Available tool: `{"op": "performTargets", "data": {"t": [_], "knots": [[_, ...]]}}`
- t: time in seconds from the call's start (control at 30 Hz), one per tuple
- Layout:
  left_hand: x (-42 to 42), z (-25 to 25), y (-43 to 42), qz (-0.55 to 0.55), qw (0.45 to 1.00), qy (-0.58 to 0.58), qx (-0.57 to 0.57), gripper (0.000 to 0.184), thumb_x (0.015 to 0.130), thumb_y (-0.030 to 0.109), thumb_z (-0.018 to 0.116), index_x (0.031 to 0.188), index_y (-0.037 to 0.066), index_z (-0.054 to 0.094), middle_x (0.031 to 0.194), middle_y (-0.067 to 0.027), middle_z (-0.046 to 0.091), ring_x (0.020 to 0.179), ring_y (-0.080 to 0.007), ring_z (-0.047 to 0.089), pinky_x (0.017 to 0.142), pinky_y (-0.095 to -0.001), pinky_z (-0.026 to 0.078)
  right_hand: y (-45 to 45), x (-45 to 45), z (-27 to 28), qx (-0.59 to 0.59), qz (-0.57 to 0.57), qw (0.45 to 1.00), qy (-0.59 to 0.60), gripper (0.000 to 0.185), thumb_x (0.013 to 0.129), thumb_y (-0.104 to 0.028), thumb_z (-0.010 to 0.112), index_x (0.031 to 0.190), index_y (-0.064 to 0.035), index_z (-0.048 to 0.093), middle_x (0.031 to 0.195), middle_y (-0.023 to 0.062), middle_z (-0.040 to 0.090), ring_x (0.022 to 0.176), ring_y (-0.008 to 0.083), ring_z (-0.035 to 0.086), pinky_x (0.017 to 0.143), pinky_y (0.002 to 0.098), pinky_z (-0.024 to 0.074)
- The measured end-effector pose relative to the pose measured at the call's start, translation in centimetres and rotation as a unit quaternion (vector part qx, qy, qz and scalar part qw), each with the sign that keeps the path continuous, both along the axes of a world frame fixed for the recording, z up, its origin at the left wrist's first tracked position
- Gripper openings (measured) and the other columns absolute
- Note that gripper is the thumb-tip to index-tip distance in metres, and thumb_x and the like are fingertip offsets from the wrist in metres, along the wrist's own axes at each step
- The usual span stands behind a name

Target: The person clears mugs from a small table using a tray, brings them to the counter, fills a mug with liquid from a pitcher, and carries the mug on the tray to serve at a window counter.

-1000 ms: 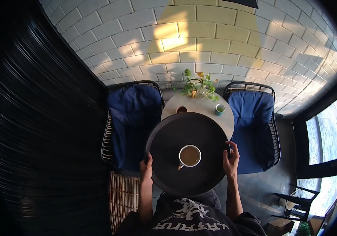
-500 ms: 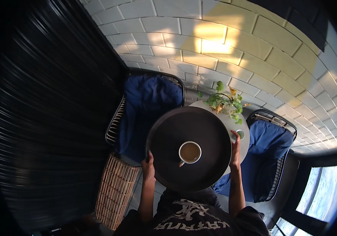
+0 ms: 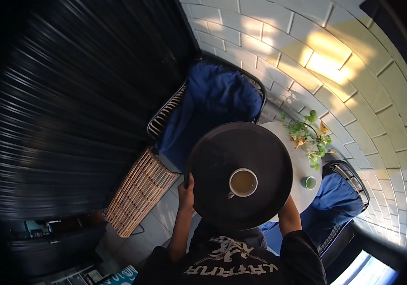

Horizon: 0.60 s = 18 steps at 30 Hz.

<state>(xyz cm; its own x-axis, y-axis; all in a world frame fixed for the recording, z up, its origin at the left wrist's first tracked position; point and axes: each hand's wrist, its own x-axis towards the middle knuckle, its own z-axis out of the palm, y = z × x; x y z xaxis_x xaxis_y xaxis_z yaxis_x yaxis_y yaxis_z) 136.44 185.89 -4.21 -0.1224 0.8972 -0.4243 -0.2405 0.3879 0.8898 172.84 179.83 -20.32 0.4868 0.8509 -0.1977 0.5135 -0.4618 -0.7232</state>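
Observation:
A round dark tray (image 3: 213, 156) is held level before my body, with a white cup of brown drink (image 3: 243, 182) standing on it. My left hand (image 3: 186, 194) grips the tray's left edge, thumb on the rim. At the lower right edge, my right hand (image 3: 287, 209) reaches under the tray; its fingers are hidden beneath it. Beyond the tray, a round pale table (image 3: 303, 204) carries a leafy plant (image 3: 310, 135) and a small green cup (image 3: 308, 183).
A blue-cushioned chair (image 3: 222, 90) stands behind the tray, and another (image 3: 338, 199) is at the right. A woven rattan piece (image 3: 141, 192) lies left of me. Black ribbed wall at left, brick wall (image 3: 279, 42) behind.
The view has turned left, so table and chairs shift right and look tilted. My right hand has gone from the tray's right rim to underneath its lower right edge.

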Motion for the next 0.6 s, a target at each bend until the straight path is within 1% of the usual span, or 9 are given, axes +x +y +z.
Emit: {"op": "performTargets", "data": {"t": [0.03, 0.1, 0.2, 0.33, 0.4, 0.53, 0.6], "knots": [[0.2, 0.2, -0.1, 0.007, 1.000, 0.002, -0.003, 0.048, 0.101, 0.037, 0.052, 0.118, -0.008, 0.058, 0.106, -0.0111, 0.065, 0.092, -0.0160, 0.063, 0.079, -0.0291, 0.051, 0.1, 0.2, -0.3, -0.009, 0.005, 1.000, -0.008, 0.045, 0.098, -0.039, 0.047, 0.131, -0.0089, 0.042, 0.111, 0.0232, 0.060, 0.094, 0.0312, 0.060, 0.082, 0.0387, 0.0483], [0.4, 0.6, -0.4, 0.020, 0.999, -0.036, -0.013, 0.047, 0.101, 0.036, 0.051, 0.118, -0.008, 0.058, 0.106, -0.0116, 0.065, 0.093, -0.0161, 0.063, 0.080, -0.0292, 0.051, 0.3, 0.3, -1.0, -0.022, 0.017, 0.999, -0.022, 0.044, 0.098, -0.038, 0.048, 0.131, -0.0089, 0.043, 0.110, 0.0234, 0.059, 0.094, 0.0317, 0.060, 0.082, 0.0389, 0.0482], [1.3, 1.5, -0.7, 0.043, 0.999, -0.029, -0.018, 0.046, 0.101, 0.035, 0.051, 0.117, -0.008, 0.058, 0.106, -0.0114, 0.065, 0.093, -0.0160, 0.063, 0.081, -0.0287, 0.052, 1.3, 0.7, -1.7, -0.027, 0.031, 0.998, -0.044, 0.043, 0.098, -0.036, 0.049, 0.130, -0.0089, 0.043, 0.110, 0.0237, 0.059, 0.094, 0.0325, 0.059, 0.082, 0.0393, 0.0481], [0.6, 0.7, -1.2, 0.038, 0.998, -0.033, -0.035, 0.046, 0.101, 0.034, 0.050, 0.118, -0.009, 0.057, 0.108, -0.0114, 0.065, 0.094, -0.0160, 0.063, 0.082, -0.0284, 0.052, 3.0, 1.4, -3.1, -0.016, 0.049, 0.995, -0.080, 0.041, 0.097, -0.034, 0.050, 0.129, -0.0089, 0.043, 0.110, 0.0241, 0.059, 0.094, 0.0336, 0.059, 0.082, 0.0398, 0.0480], [0.1, 0.1, -1.2, 0.014, 0.998, -0.036, -0.044, 0.053, 0.099, 0.037, 0.054, 0.130, -0.006, 0.048, 0.123, -0.0143, 0.058, 0.108, -0.0225, 0.061, 0.089, -0.0330, 0.053, 3.4, 1.9, -3.6, -0.006, 0.060, 0.993, -0.104, 0.041, 0.097, -0.033, 0.051, 0.128, -0.0089, 0.043, 0.110, 0.0244, 0.059, 0.094, 0.0341, 0.059, 0.082, 0.0401, 0.0480], [0.2, -0.5, -1.4, 0.019, 0.998, -0.054, -0.031, 0.054, 0.099, 0.037, 0.054, 0.130, -0.006, 0.048, 0.124, -0.0140, 0.058, 0.109, -0.0224, 0.061, 0.090, -0.0332, 0.052, 4.4, 2.6, -4.3, 0.019, 0.083, 0.984, -0.158, 0.039, 0.096, -0.031, 0.052, 0.127, -0.0089, 0.044, 0.110, 0.0248, 0.058, 0.094, 0.0352, 0.059, 0.083, 0.0406, 0.0479], [0.4, -0.5, -1.4, 0.042, 0.998, -0.039, -0.026, 0.048, 0.102, 0.033, 0.050, 0.122, -0.010, 0.055, 0.115, -0.0140, 0.063, 0.102, -0.0191, 0.062, 0.089, -0.0307, 0.050, 4.1, 2.9, -4.5, 0.030, 0.088, 0.979, -0.179, 0.039, 0.096, -0.030, 0.053, 0.127, -0.0089, 0.044, 0.110, 0.0250, 0.058, 0.094, 0.0357, 0.059, 0.083, 0.0408, 0.0478]]}}
